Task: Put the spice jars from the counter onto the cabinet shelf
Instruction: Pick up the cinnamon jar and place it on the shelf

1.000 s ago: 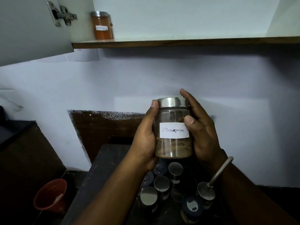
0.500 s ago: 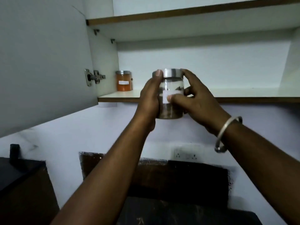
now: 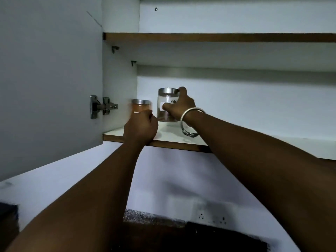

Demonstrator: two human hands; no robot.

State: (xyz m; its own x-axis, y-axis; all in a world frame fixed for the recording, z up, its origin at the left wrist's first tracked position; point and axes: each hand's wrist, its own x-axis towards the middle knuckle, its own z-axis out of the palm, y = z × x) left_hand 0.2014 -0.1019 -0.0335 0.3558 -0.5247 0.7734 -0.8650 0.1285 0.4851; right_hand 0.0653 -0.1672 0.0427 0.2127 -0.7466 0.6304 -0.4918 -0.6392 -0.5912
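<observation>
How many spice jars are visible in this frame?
2. An orange-filled jar stands at the left end of the shelf, partly behind the left hand; the right hand grips a clear jar just right of it. Others may lie out of frame.

White laminate wall cabinet (image 3: 254,99) sat in front of me, above eye level. Its flat white door (image 3: 51,79) hung open on my left, on a steel hinge (image 3: 103,106). Two white shelves had brown wood front edges: the lower shelf (image 3: 181,144), and the upper shelf (image 3: 218,37) above it. Small metal support pegs (image 3: 115,49) sat on the left side wall under the upper one. Below was a plain white wall (image 3: 163,171) with a white double socket (image 3: 212,218), and a speckled grey stone strip (image 3: 145,217) over a dark brown panel (image 3: 181,239). Light was dim and bluish.
</observation>
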